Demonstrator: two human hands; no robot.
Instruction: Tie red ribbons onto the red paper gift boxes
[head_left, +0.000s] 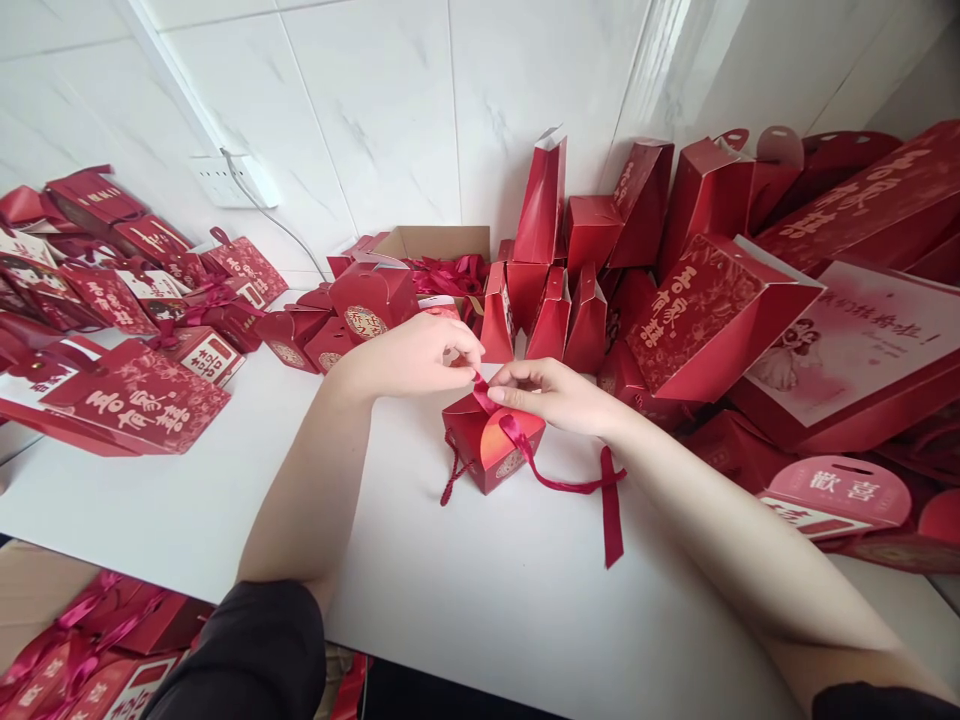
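In the middle of the white table sits a small red gift box (480,445) with a gold pattern on its front and a twisted cord hanging at its left side. Above its top my left hand (415,355) pinches a dark red ribbon (481,390). My right hand (551,395) comes in from the other side, thumb and fingers closed on the same ribbon right over the box. One long ribbon tail curves down the box front and lies on the table to the right. Where exactly the ribbon is threaded is hidden by the fingers.
An open cardboard box (439,242) of red ribbons stands against the tiled wall. Tall red boxes (540,200) crowd the back right, with larger ones (701,315) beside my right arm. More red boxes (142,395) fill the left side. A carton of ribboned boxes (112,640) is below left.
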